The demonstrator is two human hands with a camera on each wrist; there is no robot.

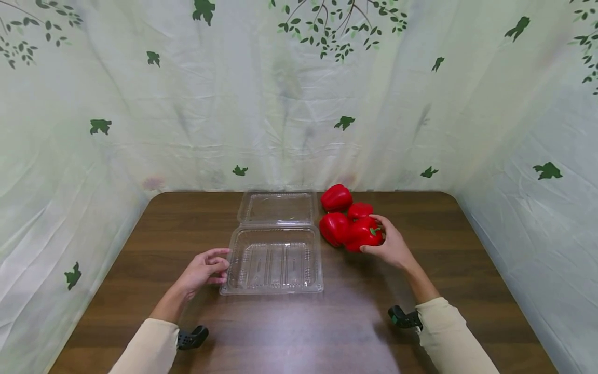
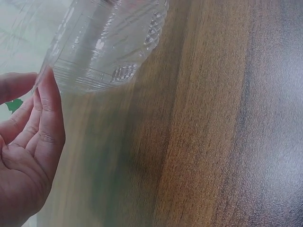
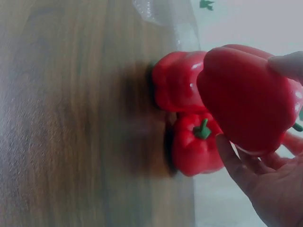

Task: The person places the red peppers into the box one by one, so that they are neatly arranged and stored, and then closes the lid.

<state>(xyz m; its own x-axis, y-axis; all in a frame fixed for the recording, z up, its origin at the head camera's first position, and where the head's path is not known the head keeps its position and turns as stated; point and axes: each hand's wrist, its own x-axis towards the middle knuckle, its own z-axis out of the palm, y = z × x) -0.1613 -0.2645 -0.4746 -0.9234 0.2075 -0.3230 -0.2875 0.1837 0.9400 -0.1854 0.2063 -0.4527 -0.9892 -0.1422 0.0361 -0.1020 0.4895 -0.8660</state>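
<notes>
My right hand (image 1: 394, 246) grips a red bell pepper (image 1: 362, 236) with a green stem, its thumb and fingers on either side. In the right wrist view this bell pepper (image 3: 246, 94) appears raised off the table, in front of other red bell peppers (image 3: 196, 144). At the left, my left hand (image 1: 202, 272) pinches the left rim of a clear plastic clamshell container (image 1: 275, 285) between thumb and fingers; the left wrist view shows that hand (image 2: 33, 127) at the container's edge (image 2: 90, 52). The container lies open, its lid (image 1: 277, 208) folded back towards the far edge.
Behind and left of the gripped one stand other red bell peppers (image 1: 336, 198), just right of the container. The brown wooden table (image 1: 289, 332) ends at a pale curtain (image 1: 187, 130) with leaf prints, which also hangs on both sides.
</notes>
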